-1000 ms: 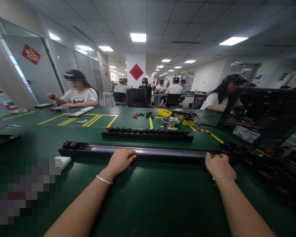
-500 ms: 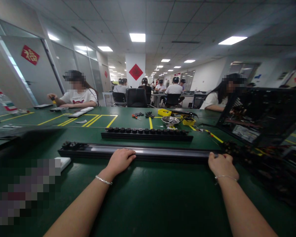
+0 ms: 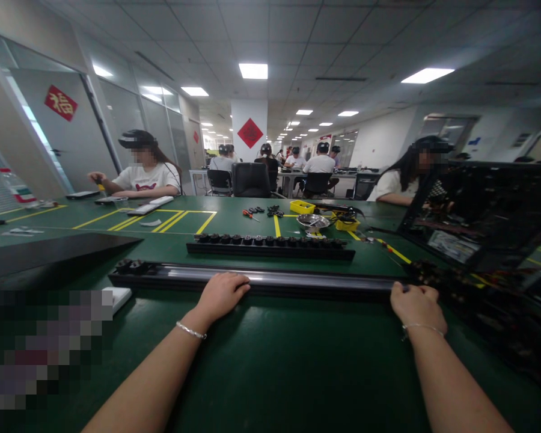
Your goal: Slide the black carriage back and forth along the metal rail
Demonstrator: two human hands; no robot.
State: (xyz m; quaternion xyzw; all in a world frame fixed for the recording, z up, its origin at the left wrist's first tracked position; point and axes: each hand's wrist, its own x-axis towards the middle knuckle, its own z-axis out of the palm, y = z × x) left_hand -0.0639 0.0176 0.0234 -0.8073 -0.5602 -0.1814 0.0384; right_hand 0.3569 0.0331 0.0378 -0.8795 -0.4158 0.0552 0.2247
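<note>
1. Surface and room: I view a green table [image 3: 297, 361] with yellow tape lines, in an office where people sit at desks. A shorter black rack [image 3: 270, 249] lies just beyond the long rail.
2. Long black rail [image 3: 306, 282]: centred before me, flat on the table; its long axis runs left to right, roughly parallel to the rack, channel upward.
3. Left hand [image 3: 220, 294]: partly curled, laid over the rail's middle; I cannot tell how firmly it grips.
4. Right hand [image 3: 418, 308]: fingers bent at the rail's right end, a small dark item showing among them; its grip is unclear.
</note>
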